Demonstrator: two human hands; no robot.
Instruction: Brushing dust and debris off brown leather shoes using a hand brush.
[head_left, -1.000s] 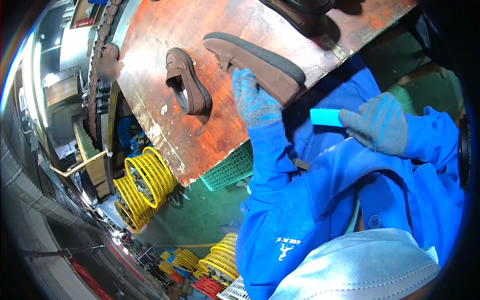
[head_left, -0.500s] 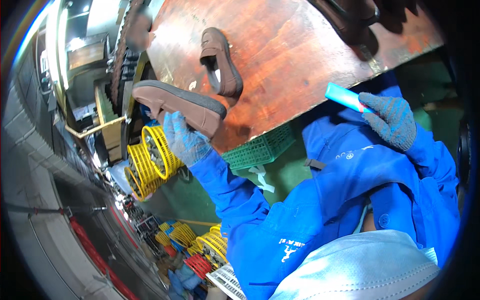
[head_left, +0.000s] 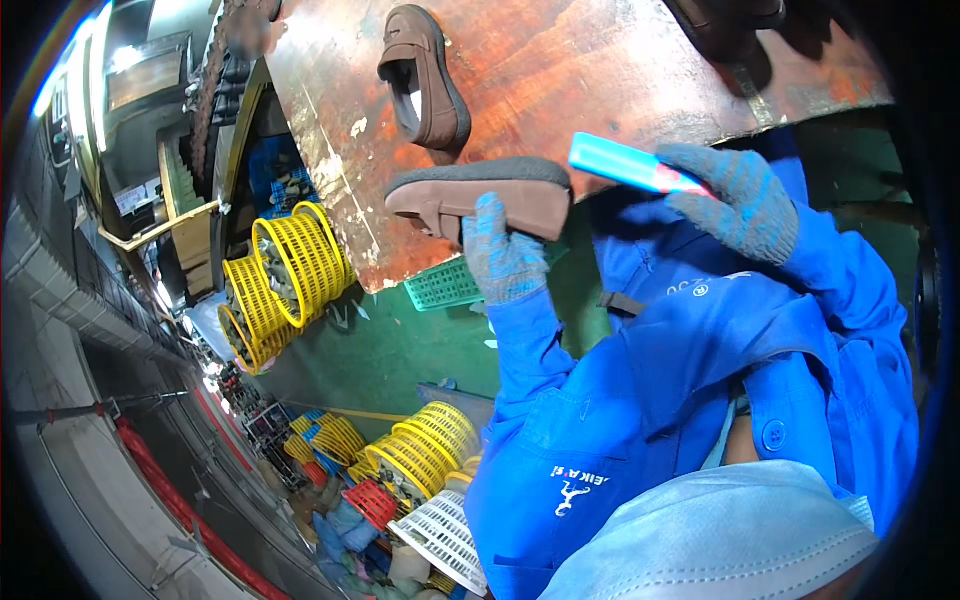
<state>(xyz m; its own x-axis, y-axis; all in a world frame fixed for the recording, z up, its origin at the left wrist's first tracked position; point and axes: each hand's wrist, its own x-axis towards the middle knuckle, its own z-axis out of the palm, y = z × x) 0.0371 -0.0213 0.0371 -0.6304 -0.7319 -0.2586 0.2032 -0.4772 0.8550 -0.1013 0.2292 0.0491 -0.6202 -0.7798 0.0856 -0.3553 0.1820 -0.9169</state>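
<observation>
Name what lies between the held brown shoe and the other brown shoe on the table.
Head view: only bare wooden tabletop separates the held shoe from the other shoe.

A dark shoe (head_left: 725,18) at the bench's (head_left: 620,70) far side is cut off by the top edge. The left hand (head_left: 500,255) hides part of the brown loafer (head_left: 480,195), and the right hand (head_left: 740,200) covers one end of the blue stick (head_left: 620,163) (its kind is unclear).

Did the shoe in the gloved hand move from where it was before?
Yes. The brown shoe in the left hand has come off the wooden table and sits at its near edge, below the other shoe that lies there.
</observation>
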